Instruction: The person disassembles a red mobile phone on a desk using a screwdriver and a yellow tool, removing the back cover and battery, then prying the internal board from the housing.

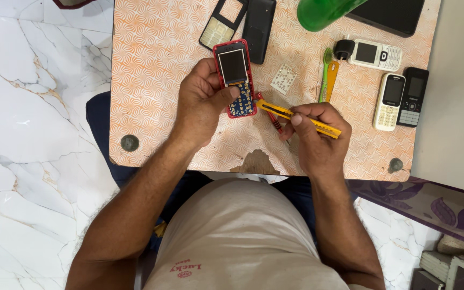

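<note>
While left hand (202, 102) steadies the upright red phone (236, 78), yellow tool (296, 117) points left.

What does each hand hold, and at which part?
Left hand grips the opened red phone at its lower side; right hand holds the yellow tool by its handle.

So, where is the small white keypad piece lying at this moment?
In the head view, the white keypad piece lies on the orange patterned table, just right of the opened red phone in the left hand, left of the green toothbrush.
</note>
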